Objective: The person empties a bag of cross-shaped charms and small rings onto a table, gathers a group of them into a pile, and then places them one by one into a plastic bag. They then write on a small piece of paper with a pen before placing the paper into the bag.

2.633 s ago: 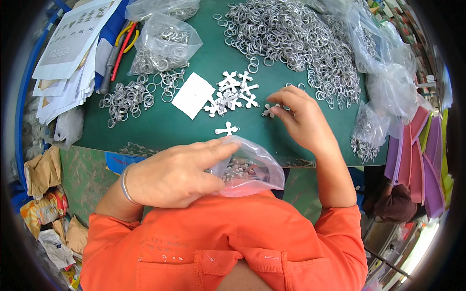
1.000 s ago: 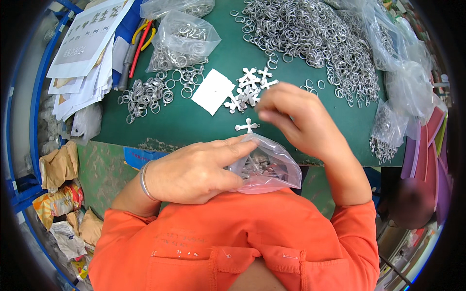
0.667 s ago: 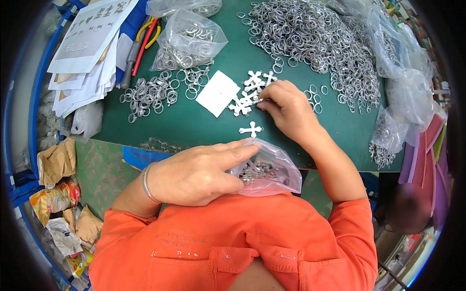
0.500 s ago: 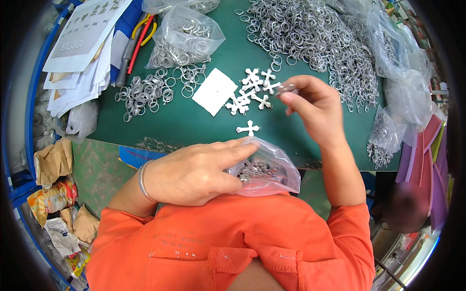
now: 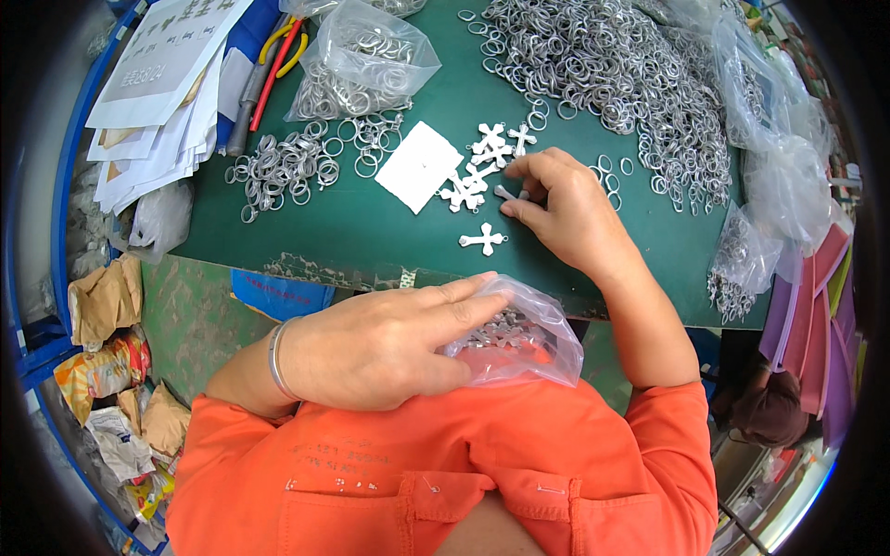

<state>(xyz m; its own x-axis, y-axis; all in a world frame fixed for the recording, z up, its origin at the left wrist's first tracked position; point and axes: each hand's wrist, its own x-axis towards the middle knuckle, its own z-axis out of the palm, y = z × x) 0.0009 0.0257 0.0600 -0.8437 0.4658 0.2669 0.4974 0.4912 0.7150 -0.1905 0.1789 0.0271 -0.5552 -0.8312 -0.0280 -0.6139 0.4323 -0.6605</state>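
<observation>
Covering the far half of the dark green counter (image 5: 389,232) is a heap of shiny metal rings (image 5: 630,74), round and thin, with a smaller loose cluster of rings (image 5: 278,167) to the left. Small flat silver crosses (image 5: 477,171) lie in a group near the middle, one single cross (image 5: 483,241) apart and nearer the counter's edge. A white square card (image 5: 419,165) lies flat just left of the crosses. Behind it a crinkled clear plastic bag of rings (image 5: 362,56) sits puffed up; more clear bags (image 5: 779,176) slump at the right. White printed sheets (image 5: 158,83) are stacked at the far left, beside red- and yellow-handled tools (image 5: 273,56).

The right hand (image 5: 565,208) rests on the counter, fingers curled narrow, fingertips pinching a small silver piece (image 5: 507,193) beside the crosses. The left hand (image 5: 380,347), a thin bangle at the wrist, lies flat with fingers nearly straight on a clear bag of metal pieces (image 5: 514,338) held against the orange shirt (image 5: 445,473), below the counter's edge.
</observation>
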